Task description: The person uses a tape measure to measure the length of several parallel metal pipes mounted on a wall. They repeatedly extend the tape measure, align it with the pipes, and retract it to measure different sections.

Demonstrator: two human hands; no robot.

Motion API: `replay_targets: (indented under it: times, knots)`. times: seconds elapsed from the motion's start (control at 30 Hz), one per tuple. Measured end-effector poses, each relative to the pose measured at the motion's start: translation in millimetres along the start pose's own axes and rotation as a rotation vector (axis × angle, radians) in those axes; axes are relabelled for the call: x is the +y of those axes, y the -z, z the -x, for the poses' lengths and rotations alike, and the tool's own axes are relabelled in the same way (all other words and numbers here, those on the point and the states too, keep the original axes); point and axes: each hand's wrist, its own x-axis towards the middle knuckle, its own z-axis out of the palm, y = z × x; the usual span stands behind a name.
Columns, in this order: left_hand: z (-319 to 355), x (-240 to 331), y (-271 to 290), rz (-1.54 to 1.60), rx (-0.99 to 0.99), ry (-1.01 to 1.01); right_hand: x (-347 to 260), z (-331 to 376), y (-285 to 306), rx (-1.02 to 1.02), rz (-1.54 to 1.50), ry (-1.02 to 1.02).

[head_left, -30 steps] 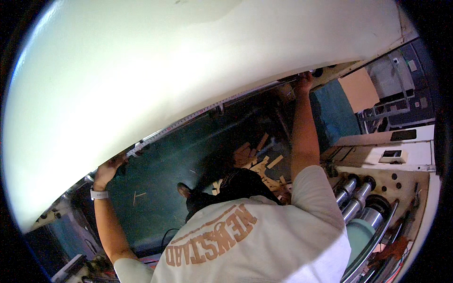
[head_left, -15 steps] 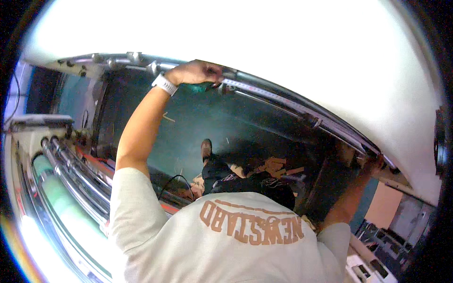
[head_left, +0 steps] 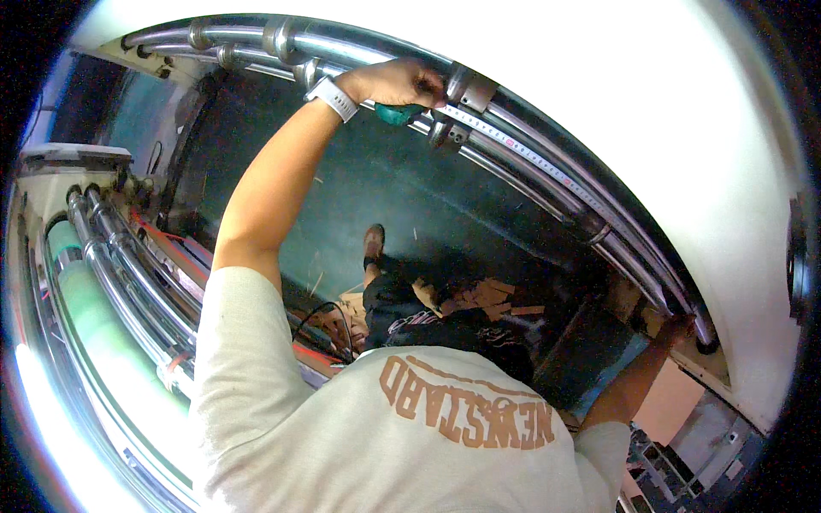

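Left hand (head_left: 398, 83) gripping teal tape case (head_left: 398, 114) against steel roller (head_left: 530, 137); tape (head_left: 513, 145) runs along roller to right hand (head_left: 676, 327), grip hidden.

Along the left edge you have a pale green roller (head_left: 94, 321) with chrome rollers (head_left: 128, 274) just beside it, running down toward the lower left. In the middle lies the dark teal floor (head_left: 359, 197), with cardboard scraps (head_left: 479, 297) scattered at centre right. A black cable (head_left: 329, 318) loops near the scraps. The white curved machine cover (head_left: 684, 145) fills your upper right.
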Motion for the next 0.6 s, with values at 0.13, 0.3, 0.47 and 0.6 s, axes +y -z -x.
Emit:
replay_targets:
  times: [0.13, 0.3, 0.47, 0.6]
  knots:
    - [-5.2, -8.5, -1.7, -0.041, 0.025, -0.086, -9.1, -6.0, 5.8, 0.012, 0.044, 0.011]
    - [-9.8, -3.9, -5.3, 0.016, -0.007, -0.040, -13.7, -14.2, 8.6, 0.028, 0.096, 0.037]
    - [-9.4, 0.5, -5.2, 0.024, -0.008, -0.042, -11.4, -21.9, 5.8, 0.030, 0.141, 0.072]
    - [-4.0, 1.9, -2.7, 0.038, 0.071, -0.065, -18.5, -20.5, 4.3, 0.037, 0.170, 0.105]
